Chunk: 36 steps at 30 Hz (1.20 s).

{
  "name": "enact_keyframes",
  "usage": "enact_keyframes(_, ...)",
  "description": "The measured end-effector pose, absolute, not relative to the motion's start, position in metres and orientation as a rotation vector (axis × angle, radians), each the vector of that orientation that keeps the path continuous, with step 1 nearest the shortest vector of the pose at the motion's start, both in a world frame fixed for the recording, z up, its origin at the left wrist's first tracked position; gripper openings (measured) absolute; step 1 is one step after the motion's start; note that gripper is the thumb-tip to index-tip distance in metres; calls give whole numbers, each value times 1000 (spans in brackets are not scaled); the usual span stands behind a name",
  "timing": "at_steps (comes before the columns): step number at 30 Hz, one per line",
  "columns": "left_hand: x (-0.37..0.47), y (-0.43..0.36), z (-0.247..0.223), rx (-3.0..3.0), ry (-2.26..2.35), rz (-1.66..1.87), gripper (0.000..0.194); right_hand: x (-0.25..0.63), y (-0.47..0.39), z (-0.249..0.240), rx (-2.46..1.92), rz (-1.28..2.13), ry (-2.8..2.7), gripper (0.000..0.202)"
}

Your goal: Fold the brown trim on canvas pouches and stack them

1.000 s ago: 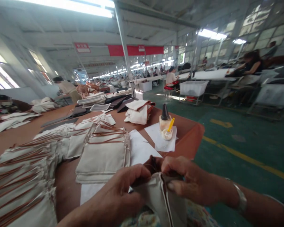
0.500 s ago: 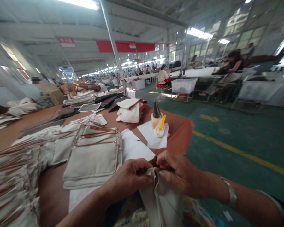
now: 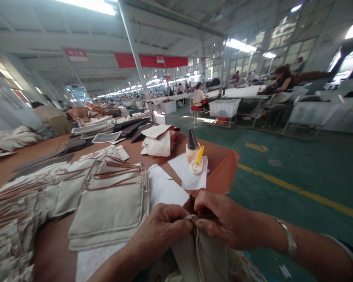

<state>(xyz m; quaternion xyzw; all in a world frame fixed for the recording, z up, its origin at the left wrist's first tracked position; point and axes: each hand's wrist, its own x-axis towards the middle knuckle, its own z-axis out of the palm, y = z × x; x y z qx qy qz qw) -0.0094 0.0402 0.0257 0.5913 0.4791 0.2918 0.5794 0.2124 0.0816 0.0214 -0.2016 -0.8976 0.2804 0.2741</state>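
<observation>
A light grey fabric piece (image 3: 197,254) with a seam down its middle hangs from both hands over the lap. My left hand (image 3: 163,225) pinches its top edge from the left. My right hand (image 3: 220,219), with a silver bracelet at the wrist, grips the same edge from the right. Between the fingertips a dark brown part of the piece sticks up. Left of my hands, stacked grey fabric pieces (image 3: 108,211) with brown edges lie on the brown table (image 3: 53,239). Beyond my hands, a black-tipped bottle (image 3: 192,141) and a small cup (image 3: 196,166) with a yellow stick rest on white paper.
Rows of more grey pieces (image 3: 11,219) cover the table's left side. Folded cream pieces (image 3: 159,143) and dark sheets (image 3: 138,129) lie farther back. Past the table's right edge are the green floor (image 3: 276,156), a white bin (image 3: 224,108) and people seated at other tables.
The view has shifted slightly, so the table items appear lower and farther left. Both hands still hold the fabric's top edge, with the fingertips a little closer together.
</observation>
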Motion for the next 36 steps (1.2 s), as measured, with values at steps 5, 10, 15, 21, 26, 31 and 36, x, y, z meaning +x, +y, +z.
enact_keyframes(5,-6,38,30,1396,1136,627,29,207,90,24,-505,701,-2581,12)
enact_keyframes(10,-2,36,35,1340,1111,607,25,208,95,34,-695,1119,-2401,26)
enact_keyframes(15,0,35,35,1385,1150,662,27,205,82,42,-673,1181,-2313,27)
enact_keyframes(21,6,27,40,1575,1255,810,30,195,73,41,-915,1328,-2177,11)
enact_keyframes(26,4,27,33,1340,1152,723,29,194,75,35,-930,1352,-2106,11)
enact_keyframes(31,5,30,28,1280,1271,666,30,193,72,27,-965,1285,-2079,7)
enact_keyframes(36,7,30,29,1237,1251,673,30,194,68,17,-885,1243,-2056,8)
